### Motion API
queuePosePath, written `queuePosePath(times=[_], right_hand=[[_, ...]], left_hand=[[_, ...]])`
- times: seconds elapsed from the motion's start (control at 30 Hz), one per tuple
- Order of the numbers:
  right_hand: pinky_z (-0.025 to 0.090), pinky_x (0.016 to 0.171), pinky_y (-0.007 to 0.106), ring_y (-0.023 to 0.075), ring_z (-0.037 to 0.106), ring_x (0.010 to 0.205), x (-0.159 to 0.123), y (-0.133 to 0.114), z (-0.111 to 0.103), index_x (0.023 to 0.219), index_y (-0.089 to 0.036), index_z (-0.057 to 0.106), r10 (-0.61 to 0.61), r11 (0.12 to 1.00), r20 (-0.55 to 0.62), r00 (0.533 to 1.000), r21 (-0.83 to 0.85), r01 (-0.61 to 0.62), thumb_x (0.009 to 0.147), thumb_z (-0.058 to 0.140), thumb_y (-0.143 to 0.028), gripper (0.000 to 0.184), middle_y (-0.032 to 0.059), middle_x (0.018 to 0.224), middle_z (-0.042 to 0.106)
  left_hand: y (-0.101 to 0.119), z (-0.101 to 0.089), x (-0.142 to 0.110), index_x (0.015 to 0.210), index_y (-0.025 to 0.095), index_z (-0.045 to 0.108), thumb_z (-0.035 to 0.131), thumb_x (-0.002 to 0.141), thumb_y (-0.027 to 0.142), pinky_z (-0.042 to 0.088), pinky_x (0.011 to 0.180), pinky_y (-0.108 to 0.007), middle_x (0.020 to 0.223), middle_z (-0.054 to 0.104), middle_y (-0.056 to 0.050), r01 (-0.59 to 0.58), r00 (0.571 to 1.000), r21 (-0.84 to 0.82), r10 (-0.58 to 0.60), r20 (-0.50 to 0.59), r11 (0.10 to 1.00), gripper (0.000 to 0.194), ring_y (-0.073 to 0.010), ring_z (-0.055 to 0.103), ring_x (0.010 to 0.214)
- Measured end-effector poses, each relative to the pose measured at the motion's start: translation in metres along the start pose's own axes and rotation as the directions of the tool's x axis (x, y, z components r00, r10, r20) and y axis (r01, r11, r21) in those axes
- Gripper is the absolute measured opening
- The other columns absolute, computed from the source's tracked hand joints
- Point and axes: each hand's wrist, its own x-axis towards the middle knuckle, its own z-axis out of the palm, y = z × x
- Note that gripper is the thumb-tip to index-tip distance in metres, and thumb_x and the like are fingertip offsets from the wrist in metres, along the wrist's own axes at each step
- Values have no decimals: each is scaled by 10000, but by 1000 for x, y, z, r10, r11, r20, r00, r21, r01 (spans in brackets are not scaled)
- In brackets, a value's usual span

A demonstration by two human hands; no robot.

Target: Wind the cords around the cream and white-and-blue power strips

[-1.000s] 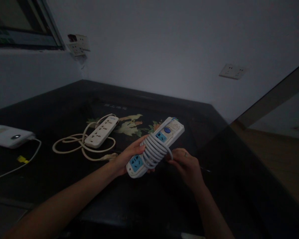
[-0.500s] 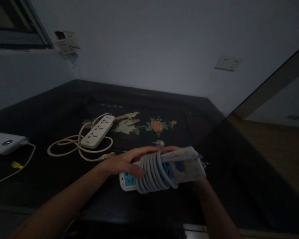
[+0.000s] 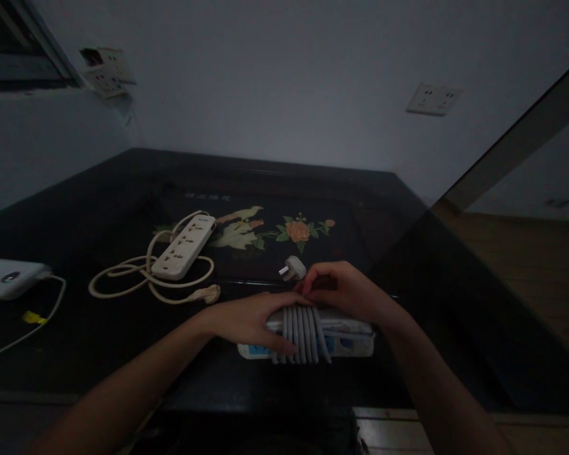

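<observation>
A white and blue power strip [image 3: 355,345] lies across the near part of the black table, its grey cord [image 3: 303,335] wound several times around the middle. My left hand [image 3: 246,322] grips its left half, thumb over the front and fingers behind. Just beyond the coils, my right hand [image 3: 341,287] pinches the cord near the plug [image 3: 293,269], with thumb and fingertips close together. The plug's metal prongs point to the left. Part of the strip's left half is covered by my left hand.
Left of centre, a second white power strip [image 3: 184,246] lies with its looped cream cord [image 3: 118,291] and plug. A white device [image 3: 12,277] with a thin cable sits at the far left. Wall sockets [image 3: 434,99] are above the black table [image 3: 265,170].
My right hand has come from behind the strip's right end to the cord by the plug. The strip has turned level and lower, and the plug now shows clearly.
</observation>
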Motion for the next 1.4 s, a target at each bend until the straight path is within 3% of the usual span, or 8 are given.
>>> queuePosePath(times=[0.17, 0.43, 0.57, 0.8, 0.9, 1.07, 1.2, 1.4], right_hand=[[434, 550, 203, 115, 621, 621, 2, -7, 6, 691, -178, 565, -23, 979, -208, 978, -205, -21, 705, 537, -46, 136, -31, 647, 626], [530, 640, 233, 145, 697, 749, -5, -9, 20, 913, -239, 509, -143, 986, -375, 916, -134, 99, 722, 579, -72, 264, -29, 793, 707], [534, 760, 250, 139, 691, 875, -15, -16, 24, 1009, -250, 603, -331, 888, -339, 881, -427, 169, 747, 474, 7, 389, -12, 968, 725], [532, 775, 293, 170, 686, 894, -23, -9, 25, 1077, -236, 635, -529, 632, -233, 816, -750, 195, 822, 454, -35, 372, 28, 976, 731], [529, 774, 305, 174, 683, 889, -25, -2, 26, 1104, -226, 625, -590, 571, -227, 775, -796, 202, 846, 435, -42, 369, 47, 967, 732], [526, 762, 273, 167, 678, 933, -26, 8, 24, 1237, -217, 555, -599, 532, -173, 782, -815, 227, 876, 435, -59, 412, 62, 1058, 711], [519, 755, 229, 136, 681, 912, -23, 9, 21, 1115, -215, 613, -636, 549, -142, 759, -774, 315, 872, 406, -43, 363, 41, 1014, 720], [523, 726, 231, 131, 681, 880, -17, 0, 13, 1031, -207, 626, -665, 513, -116, 738, -789, 339, 831, 400, -2, 364, 32, 967, 723]], left_hand=[[1, 2, 0, 1315, 189, 433, 723, 729, 356, 336, 1057, -406, 1358, 493, -120, -6, 997, -21, 4, -82, 1000, 675, -266, 462, 1248], [-10, 5, 7, 1412, 189, 310, 728, 722, 354, 311, 1080, -422, 1335, 497, -137, -57, 983, -85, 41, -178, 995, 822, -274, 455, 1254], [-10, 4, 6, 1310, 194, 468, 714, 735, 351, 356, 1046, -394, 1197, 595, -77, -26, 987, -80, 13, -162, 996, 644, -263, 511, 1184], [-15, 13, 9, 1305, 220, 464, 719, 731, 333, 402, 995, -382, 1218, 596, -63, -57, 978, -186, 17, -209, 981, 639, -238, 547, 1133], [-18, 15, 12, 1335, 218, 427, 697, 759, 334, 394, 1009, -389, 1286, 555, -79, -102, 975, -185, 61, -216, 977, 647, -236, 528, 1163], [-20, 16, 13, 1364, 209, 387, 672, 788, 333, 381, 1028, -375, 1326, 528, -84, -108, 982, -187, 75, -176, 976, 655, -230, 509, 1195], [-19, 15, 13, 1437, 223, 290, 646, 809, 316, 353, 1055, -389, 1399, 465, -94, -125, 985, -176, 100, -144, 976, 727, -241, 464, 1253], [-20, 17, 15, 1439, 238, 302, 669, 785, 323, 231, 1131, -442, 1502, 329, -92, -181, 953, -198, 123, -276, 963, 755, -272, 331, 1358]])
